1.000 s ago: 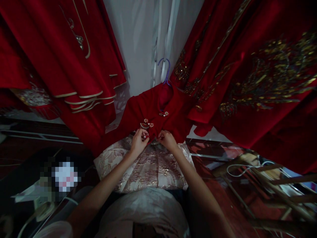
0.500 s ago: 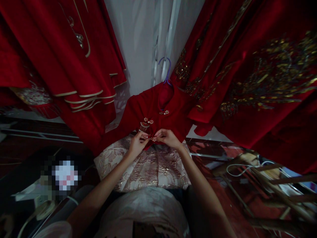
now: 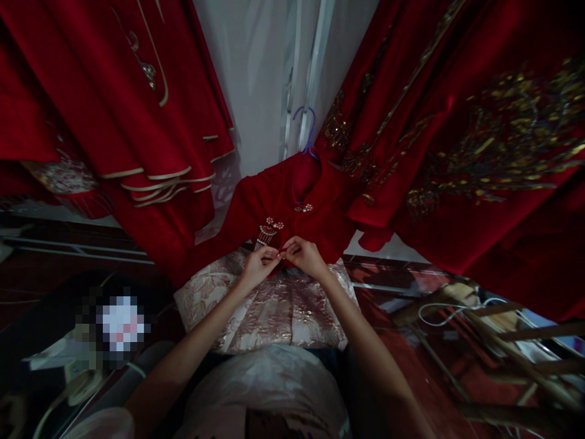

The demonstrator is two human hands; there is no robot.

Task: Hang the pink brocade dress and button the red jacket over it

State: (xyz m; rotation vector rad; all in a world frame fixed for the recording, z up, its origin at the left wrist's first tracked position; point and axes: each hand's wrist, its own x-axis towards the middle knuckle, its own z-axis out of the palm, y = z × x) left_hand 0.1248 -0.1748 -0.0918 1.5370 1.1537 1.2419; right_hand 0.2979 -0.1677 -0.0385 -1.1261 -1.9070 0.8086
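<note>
1. Left hand and right hand pinch the jacket at its front edge.
2. Jacket lies just beyond both hands; probably soft, light: hold by edges.
3. Tassel beyond left hand looks fragile.

No readable text, no legible labels, numbers or signs

Single head-worn view, facing forward and down, wide, near the left hand and right hand

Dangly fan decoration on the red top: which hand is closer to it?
Left. The left hand is just below the fan decoration; the right hand is farther, down to its right.
</note>
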